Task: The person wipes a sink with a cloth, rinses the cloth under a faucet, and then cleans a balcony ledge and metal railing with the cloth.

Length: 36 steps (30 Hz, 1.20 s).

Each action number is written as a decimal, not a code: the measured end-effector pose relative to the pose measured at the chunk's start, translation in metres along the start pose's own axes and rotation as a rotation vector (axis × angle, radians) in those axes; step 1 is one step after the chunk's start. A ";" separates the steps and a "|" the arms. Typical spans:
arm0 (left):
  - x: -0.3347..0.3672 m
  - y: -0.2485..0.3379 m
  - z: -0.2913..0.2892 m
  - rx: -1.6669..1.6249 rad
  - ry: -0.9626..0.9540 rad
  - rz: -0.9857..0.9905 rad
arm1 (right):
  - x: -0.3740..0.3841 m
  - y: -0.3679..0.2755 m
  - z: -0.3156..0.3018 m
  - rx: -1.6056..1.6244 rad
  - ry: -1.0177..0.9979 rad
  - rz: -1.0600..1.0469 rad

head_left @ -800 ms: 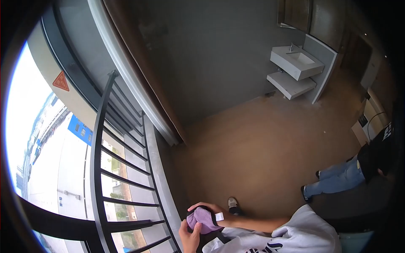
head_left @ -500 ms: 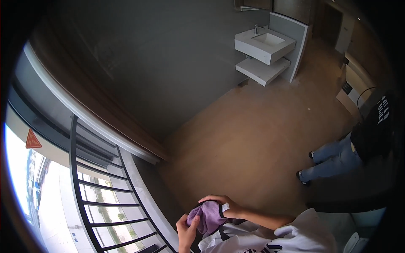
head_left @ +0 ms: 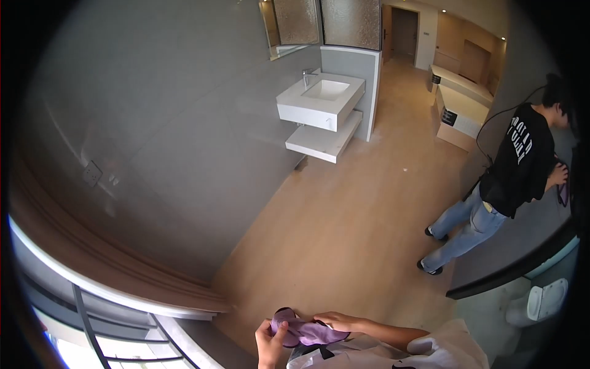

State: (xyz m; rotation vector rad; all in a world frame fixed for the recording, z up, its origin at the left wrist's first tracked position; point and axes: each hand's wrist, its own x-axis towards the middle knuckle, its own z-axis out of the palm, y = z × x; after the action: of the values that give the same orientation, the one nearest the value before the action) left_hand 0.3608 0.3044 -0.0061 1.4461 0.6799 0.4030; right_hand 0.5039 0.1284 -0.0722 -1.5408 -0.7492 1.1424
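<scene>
A purple cloth with dark edging [head_left: 307,332] is held in front of my body, near the lower edge of the view. My left hand [head_left: 269,342] pinches its left end, with the thumb lying on top. My right hand [head_left: 338,321] grips the cloth farther right along its upper edge; some of those fingers are hidden behind the fabric. Between the two hands the cloth lies loosely folded.
A white washbasin [head_left: 326,101] with a lower shelf juts from the grey wall [head_left: 184,123]. Metal railings [head_left: 92,326] by a window stand at lower left. At right, a person in black [head_left: 516,166] faces a wall, holding purple cloth; a toilet [head_left: 538,304] sits behind a dark-edged partition.
The view has swung right and up, bringing in more of the room and the other person. The cloth is now more drawn out sideways between my hands, and my right hand has shifted along it.
</scene>
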 end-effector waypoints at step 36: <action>0.639 0.050 0.173 0.210 -0.683 -0.051 | 0.380 -0.056 -0.412 0.053 0.918 -0.136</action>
State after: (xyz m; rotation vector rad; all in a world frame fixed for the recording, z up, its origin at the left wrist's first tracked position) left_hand 0.9599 0.5824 -0.0738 1.6305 0.2044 -0.2146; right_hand 1.0273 0.3317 -0.1215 -1.7065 -0.1836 0.2629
